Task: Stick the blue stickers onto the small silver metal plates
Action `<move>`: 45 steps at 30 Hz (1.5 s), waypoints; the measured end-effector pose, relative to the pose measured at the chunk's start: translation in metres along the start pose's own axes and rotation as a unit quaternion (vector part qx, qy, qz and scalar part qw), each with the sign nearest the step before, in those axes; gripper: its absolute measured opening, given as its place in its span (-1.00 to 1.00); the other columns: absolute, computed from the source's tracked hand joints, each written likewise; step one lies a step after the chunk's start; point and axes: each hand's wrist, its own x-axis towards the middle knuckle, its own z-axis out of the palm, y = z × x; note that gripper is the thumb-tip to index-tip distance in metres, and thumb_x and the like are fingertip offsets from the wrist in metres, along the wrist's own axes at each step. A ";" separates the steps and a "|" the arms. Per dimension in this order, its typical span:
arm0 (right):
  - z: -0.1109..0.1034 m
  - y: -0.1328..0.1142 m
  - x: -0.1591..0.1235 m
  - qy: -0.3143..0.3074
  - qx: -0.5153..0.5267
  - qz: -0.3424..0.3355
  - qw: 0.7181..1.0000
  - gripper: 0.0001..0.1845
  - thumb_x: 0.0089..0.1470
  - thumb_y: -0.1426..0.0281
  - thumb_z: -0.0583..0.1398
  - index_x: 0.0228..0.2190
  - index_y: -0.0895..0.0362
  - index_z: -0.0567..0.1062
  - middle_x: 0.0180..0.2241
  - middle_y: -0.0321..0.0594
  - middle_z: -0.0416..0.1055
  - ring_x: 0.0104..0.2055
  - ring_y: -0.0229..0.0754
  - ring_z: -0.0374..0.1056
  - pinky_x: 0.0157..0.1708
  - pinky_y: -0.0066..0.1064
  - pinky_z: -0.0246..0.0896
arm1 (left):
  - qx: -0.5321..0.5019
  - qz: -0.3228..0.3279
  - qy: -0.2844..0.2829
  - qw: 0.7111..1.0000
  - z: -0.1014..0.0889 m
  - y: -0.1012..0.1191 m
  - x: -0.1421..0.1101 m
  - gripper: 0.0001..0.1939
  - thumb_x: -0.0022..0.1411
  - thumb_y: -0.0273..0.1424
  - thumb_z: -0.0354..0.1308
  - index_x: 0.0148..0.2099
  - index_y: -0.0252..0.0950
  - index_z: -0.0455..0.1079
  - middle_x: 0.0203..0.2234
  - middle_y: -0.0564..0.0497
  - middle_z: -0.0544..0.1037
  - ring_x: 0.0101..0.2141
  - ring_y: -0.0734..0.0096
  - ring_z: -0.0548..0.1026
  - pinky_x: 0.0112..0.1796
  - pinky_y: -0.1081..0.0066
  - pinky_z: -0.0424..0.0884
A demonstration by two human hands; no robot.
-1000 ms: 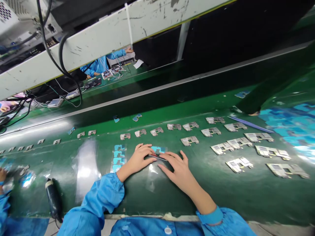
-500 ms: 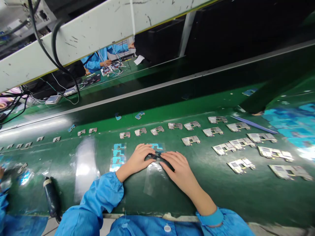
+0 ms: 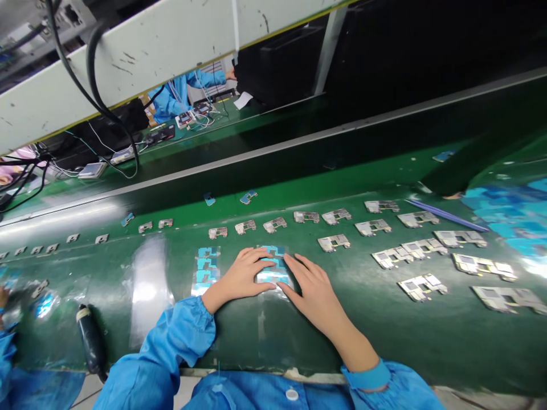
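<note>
My left hand (image 3: 240, 275) and my right hand (image 3: 311, 287) rest on the green table (image 3: 384, 330), one on each side of a clear film sheet with blue stickers (image 3: 272, 267). The fingers of both hands are stretched out flat and press the sheet's edges. A second strip of blue stickers (image 3: 205, 267) lies just left of my left hand. Several small metal frame parts (image 3: 333, 242) lie in rows beyond and to the right of my hands.
A black-handled tool (image 3: 90, 343) lies at the near left edge beside a shiny clear film (image 3: 147, 290). A blue stick (image 3: 444, 214) lies at the far right. Another worker's blue sleeve (image 3: 177, 94) shows across the line, and a person's hand (image 3: 4, 299) at the far left.
The thin dark piece that my fingers held between them is gone from view. Both hands now lie flat on the sticker sheet, whose blue stickers show between them.
</note>
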 end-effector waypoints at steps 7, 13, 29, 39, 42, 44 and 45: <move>0.001 0.006 -0.002 0.014 0.013 0.005 1.000 -0.39 0.31 0.29 0.12 0.32 0.06 0.15 -0.03 -0.08 0.54 0.07 0.06 0.39 0.09 -0.02 0.25 | -0.029 -0.051 -0.005 0.998 -0.002 0.004 0.001 -0.62 0.34 -0.16 0.17 0.11 -0.22 0.39 0.02 -0.10 0.56 0.12 0.22 0.44 0.25 0.12 0.09; -0.002 -0.002 0.000 0.040 0.054 -0.058 0.996 -0.60 0.28 0.41 0.17 0.14 0.07 0.41 -0.01 -0.06 0.51 0.16 0.09 0.32 0.12 0.02 0.28 | -0.043 -0.047 0.018 0.998 -0.003 0.003 0.002 -0.78 0.37 -0.21 0.15 -0.10 -0.23 0.49 -0.09 -0.06 0.61 0.06 0.27 0.49 0.24 0.16 0.13; -0.019 -0.016 0.000 0.159 0.191 0.028 0.968 -0.73 0.23 0.49 0.20 -0.07 0.03 0.58 -0.27 -0.19 0.52 -0.25 -0.19 0.47 -0.20 -0.33 0.42 | 0.038 0.008 -0.015 0.999 0.001 -0.005 0.000 -0.37 0.15 0.14 0.17 0.03 -0.24 0.49 0.14 -0.17 0.47 0.21 0.10 0.35 0.27 0.05 0.10; -0.016 -0.007 0.003 0.191 0.418 0.384 0.801 -0.57 -0.16 0.06 0.42 -0.36 0.11 0.53 -0.27 -0.10 0.58 -0.24 -0.07 0.52 -0.05 -0.17 0.44 | -0.033 -0.052 -0.007 0.998 -0.012 0.009 0.004 -0.50 0.29 -0.03 0.18 0.16 -0.18 0.41 0.24 -0.09 0.38 0.29 0.18 0.25 0.29 0.11 0.12; -0.019 -0.006 0.003 0.183 0.428 0.394 0.793 -0.53 -0.22 0.01 0.42 -0.38 0.09 0.51 -0.19 -0.09 0.56 -0.18 -0.05 0.50 0.02 -0.17 0.40 | 0.026 -0.192 0.122 0.973 -0.055 -0.026 0.001 -0.69 0.33 -0.18 0.17 0.04 -0.17 0.49 0.09 -0.03 0.53 0.13 0.26 0.44 0.17 0.23 0.33; -0.018 -0.004 0.002 0.176 0.410 0.412 0.795 -0.48 -0.28 -0.01 0.43 -0.38 0.09 0.52 -0.26 -0.13 0.56 -0.24 -0.07 0.49 -0.05 -0.22 0.44 | 0.124 -0.328 0.215 0.911 -0.093 -0.059 -0.011 -0.74 0.34 -0.26 0.12 0.01 -0.19 0.50 0.01 -0.05 0.56 0.06 0.25 0.48 0.13 0.20 0.35; -0.017 -0.003 0.001 0.169 0.403 0.422 0.794 -0.46 -0.31 -0.02 0.43 -0.37 0.09 0.53 -0.31 -0.14 0.55 -0.27 -0.07 0.48 -0.11 -0.26 0.46 | 0.154 -0.372 0.245 0.882 -0.111 -0.075 -0.020 -0.71 0.37 -0.31 0.06 0.05 -0.24 0.48 0.01 -0.12 0.55 0.06 0.20 0.47 0.14 0.15 0.33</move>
